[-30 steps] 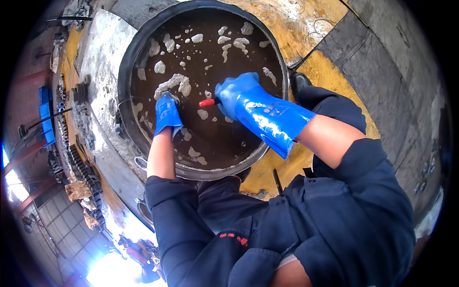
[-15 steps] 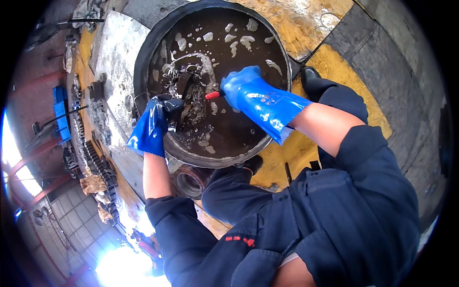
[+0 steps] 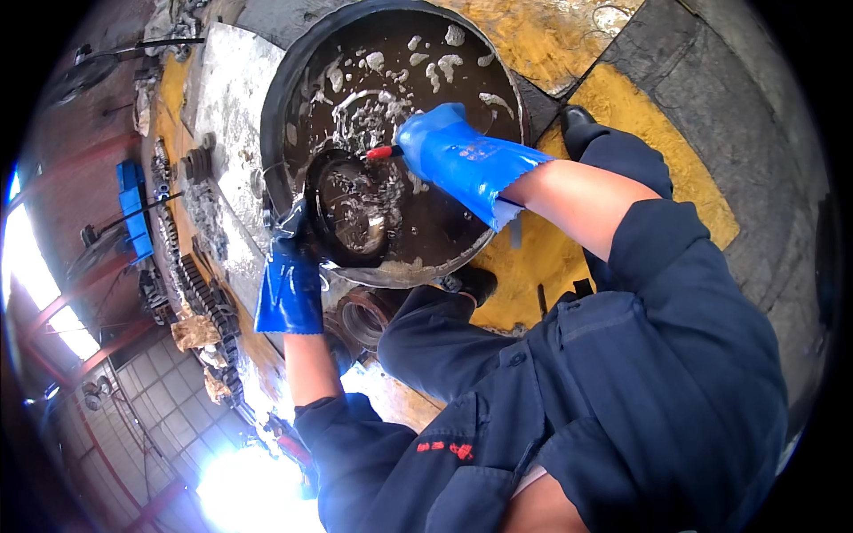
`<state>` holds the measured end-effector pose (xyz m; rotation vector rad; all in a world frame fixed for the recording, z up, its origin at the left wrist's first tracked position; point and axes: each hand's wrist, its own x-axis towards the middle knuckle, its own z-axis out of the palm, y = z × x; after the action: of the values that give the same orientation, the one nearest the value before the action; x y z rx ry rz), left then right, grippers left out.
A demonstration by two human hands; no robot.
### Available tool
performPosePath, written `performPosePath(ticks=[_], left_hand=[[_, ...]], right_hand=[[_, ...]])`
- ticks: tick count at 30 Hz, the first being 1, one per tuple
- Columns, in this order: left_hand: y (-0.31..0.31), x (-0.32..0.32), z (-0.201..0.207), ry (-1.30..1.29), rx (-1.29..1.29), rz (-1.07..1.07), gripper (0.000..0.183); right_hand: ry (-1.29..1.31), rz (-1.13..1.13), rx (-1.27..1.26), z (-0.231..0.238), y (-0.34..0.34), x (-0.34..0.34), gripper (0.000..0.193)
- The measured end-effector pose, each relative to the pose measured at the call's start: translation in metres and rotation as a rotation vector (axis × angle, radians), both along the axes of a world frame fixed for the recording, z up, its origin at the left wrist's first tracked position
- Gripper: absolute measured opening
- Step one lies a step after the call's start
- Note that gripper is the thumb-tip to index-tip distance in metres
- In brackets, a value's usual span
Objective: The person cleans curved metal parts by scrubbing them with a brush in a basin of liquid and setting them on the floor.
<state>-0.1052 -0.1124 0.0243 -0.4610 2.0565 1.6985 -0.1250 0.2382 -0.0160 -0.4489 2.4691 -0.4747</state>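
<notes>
A wide round basin (image 3: 277, 89) holds murky brown liquid with patches of foam. In it, a wet black ring (image 3: 384, 242) stands tilted, its lower part at the liquid. My left hand (image 3: 291, 266), in a long blue rubber glove, has its fingers closed on the ring's left edge. My right hand (image 3: 435, 142), gloved likewise, is closed round a tool with a red-and-black handle (image 3: 382, 152), over the middle of the basin. The tool's other end cannot be made out. Liquid and foam are stirred up inside and above the ring.
A hollow round metal part (image 3: 362, 320) stands just below the basin, beside my leg. At the left lie a toothed metal part (image 3: 200, 289) and a blue box (image 3: 135, 211). A pale metal sheet (image 3: 227, 89) borders the basin's left. Worn yellow plates (image 3: 662, 133) cover floor on the right.
The black ring has turned so its round opening shows. My left hand has moved down a little with it. My right hand has shifted slightly left and up with the tool.
</notes>
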Motion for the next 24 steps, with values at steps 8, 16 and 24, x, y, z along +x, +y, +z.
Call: performPosePath(ticks=[8,16,24], left_hand=[[-0.019,0.048,-0.094,0.020,0.169,0.214,0.030],[0.003,0.077,-0.082,0.007,0.301,0.189,0.036],[0.026,0.085,-0.060,0.428,-0.272,-0.173,0.039]], right_hand=[[-0.045,-0.132,-0.082,0.007,0.004,0.007,0.026],[-0.279,-0.400,-0.694,0.006,0.015,0.022,0.044],[-0.323,-0.339,-1.508,-0.012,-0.043,0.064,0.026]])
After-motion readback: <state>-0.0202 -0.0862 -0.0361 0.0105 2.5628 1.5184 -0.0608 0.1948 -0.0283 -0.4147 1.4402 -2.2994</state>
